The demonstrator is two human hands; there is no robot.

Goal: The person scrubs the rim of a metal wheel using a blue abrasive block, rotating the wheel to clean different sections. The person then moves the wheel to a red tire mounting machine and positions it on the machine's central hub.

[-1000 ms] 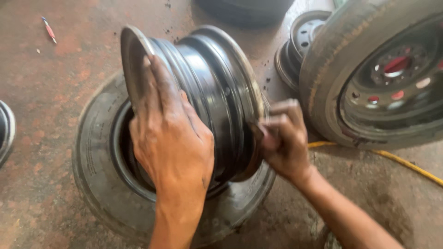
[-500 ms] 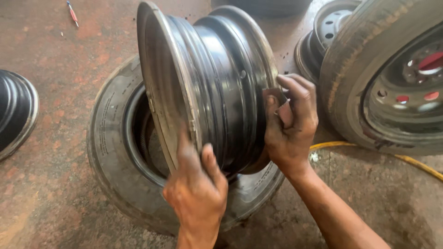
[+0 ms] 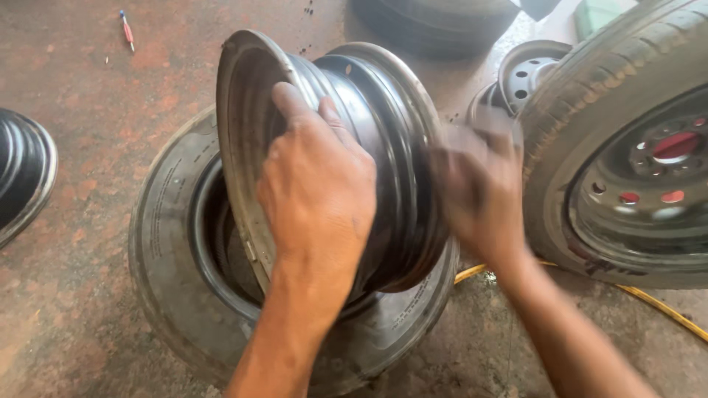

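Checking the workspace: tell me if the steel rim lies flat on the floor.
No, the steel rim stands on edge, tilted, atop the flat tyre.

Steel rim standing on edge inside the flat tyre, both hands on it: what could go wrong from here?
1. The steel rim stands tilted on its edge in the flat tyre; it could tip or roll out if the left hand slips.
2. The right hand is blurred at the rim's far lip, so its fingers might get pinched against the mounted wheel close by.
3. The yellow hose on the floor could snag.
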